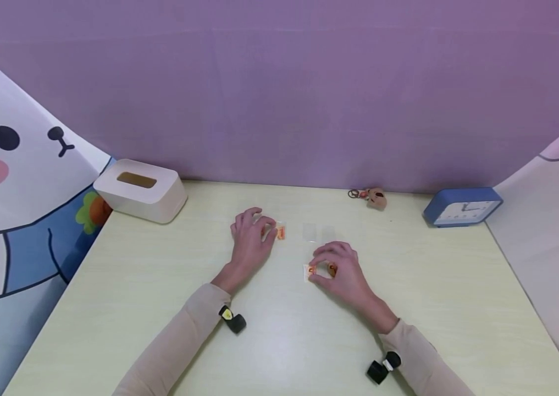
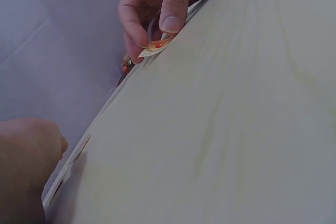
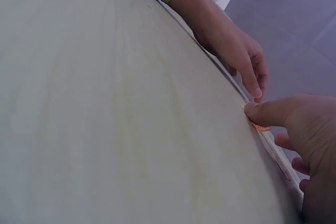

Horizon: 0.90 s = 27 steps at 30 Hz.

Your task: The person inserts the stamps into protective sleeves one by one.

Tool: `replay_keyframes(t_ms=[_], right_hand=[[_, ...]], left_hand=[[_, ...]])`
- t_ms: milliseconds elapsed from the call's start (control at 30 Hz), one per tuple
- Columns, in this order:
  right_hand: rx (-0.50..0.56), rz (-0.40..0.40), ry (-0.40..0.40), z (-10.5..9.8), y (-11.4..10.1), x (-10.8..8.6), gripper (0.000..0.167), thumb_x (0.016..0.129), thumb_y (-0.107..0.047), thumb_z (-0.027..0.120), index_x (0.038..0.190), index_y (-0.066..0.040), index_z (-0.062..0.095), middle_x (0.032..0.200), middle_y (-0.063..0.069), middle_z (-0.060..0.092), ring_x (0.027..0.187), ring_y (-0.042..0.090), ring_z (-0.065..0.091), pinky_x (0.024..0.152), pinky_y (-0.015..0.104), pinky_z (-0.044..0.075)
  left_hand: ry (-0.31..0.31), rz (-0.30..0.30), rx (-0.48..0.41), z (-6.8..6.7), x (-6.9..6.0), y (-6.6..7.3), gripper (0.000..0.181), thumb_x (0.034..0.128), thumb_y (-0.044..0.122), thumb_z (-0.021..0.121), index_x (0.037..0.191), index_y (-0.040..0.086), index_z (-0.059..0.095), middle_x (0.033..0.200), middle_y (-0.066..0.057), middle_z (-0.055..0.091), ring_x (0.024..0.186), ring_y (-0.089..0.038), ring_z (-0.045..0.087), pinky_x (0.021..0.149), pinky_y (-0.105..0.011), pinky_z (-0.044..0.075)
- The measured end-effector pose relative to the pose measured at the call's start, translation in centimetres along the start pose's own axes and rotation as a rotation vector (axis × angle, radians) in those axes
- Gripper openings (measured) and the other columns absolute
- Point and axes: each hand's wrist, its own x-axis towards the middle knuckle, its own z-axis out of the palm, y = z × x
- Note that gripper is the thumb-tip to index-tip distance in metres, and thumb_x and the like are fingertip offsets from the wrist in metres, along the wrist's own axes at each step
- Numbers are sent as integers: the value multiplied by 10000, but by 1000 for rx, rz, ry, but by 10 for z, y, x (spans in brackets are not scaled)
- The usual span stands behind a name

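My right hand (image 1: 342, 269) pinches a small orange-and-white printed piece (image 2: 156, 47) between thumb and index finger; it looks thin and bent in the left wrist view. An orange patch shows inside the loop of those fingers. Farther left, my left hand (image 1: 249, 239) has its thumb and forefinger meeting at the edge of another small orange printed piece (image 1: 281, 231), low over the table. More orange shows within that finger loop. Two faint clear squares (image 1: 310, 232) lie on the table between the hands. I cannot tell whether the pieces are cards or stickers.
The pale table (image 1: 279, 352) meets a purple backdrop (image 1: 279, 99). A white tissue box (image 1: 160, 201) stands at the back left. Along the back are a brown keyring charm (image 1: 376, 198) and, at the right, a blue clock (image 1: 466, 207).
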Motion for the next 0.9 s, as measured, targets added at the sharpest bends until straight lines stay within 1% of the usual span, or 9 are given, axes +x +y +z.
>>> replay_keyframes(t_ms=[133,233,300,367,533,600,667,767,900], right_hand=[[27,24,13,1,0,1,298,760,-80,1024,955,-192,828,1097,9,806,1188,326,614,1105,616,364],[38,45,16,1,-1,1,271,783,-68,1012,927,-206,828,971,-61,796,1062,249,629,1095,560,371],[43,50,21,1,-1,1,252,804,-47,994,916,-202,830,917,-92,779,1000,213,630,1080,527,373],[44,22,37,1,-1,1,247,822,-12,972,948,-179,839,888,-94,772,954,199,639,1051,511,384],[27,-89,49,2,3,0,315,889,60,876,1155,-107,858,924,-42,760,931,198,626,986,488,404],[27,-102,47,3,3,-1,306,915,60,846,1173,-104,858,942,-27,754,923,192,607,972,473,396],[37,-84,59,3,2,-1,278,928,58,835,1148,-110,860,946,-22,749,922,188,602,966,461,390],[68,-39,104,1,-1,-1,243,929,61,836,1105,-105,848,928,-13,751,895,203,616,944,456,400],[116,40,158,0,-3,0,203,930,43,853,1079,-90,816,909,4,756,866,213,643,934,447,411]], left_hand=[[-6,9,-17,0,-1,3,165,1046,216,764,1153,95,798,1550,-196,548,1434,-410,426,1110,-611,320],[-5,24,-17,0,-2,5,159,1037,200,769,1156,99,801,1545,-191,551,1427,-407,433,1111,-606,325],[-5,36,-15,0,-3,7,154,1031,192,780,1152,98,803,1543,-190,557,1424,-408,441,1108,-602,330],[-3,48,-13,1,-3,8,136,1021,184,794,1129,102,805,1539,-188,563,1419,-414,449,1097,-598,337],[0,80,-6,5,-4,12,98,993,165,833,1072,111,811,1514,-197,591,1401,-429,476,1067,-601,353],[-9,85,4,5,-4,14,99,993,165,838,1075,116,813,1498,-192,607,1394,-423,486,1065,-602,359],[-25,84,17,6,-4,16,102,1004,166,830,1094,121,812,1471,-170,629,1387,-405,492,1071,-595,361],[-53,90,32,8,-4,18,125,1020,185,816,1134,133,812,1406,-120,676,1370,-371,511,1088,-581,364],[-92,131,23,10,-4,20,161,1029,194,806,1177,131,811,1310,-75,734,1324,-353,539,1100,-583,356]])
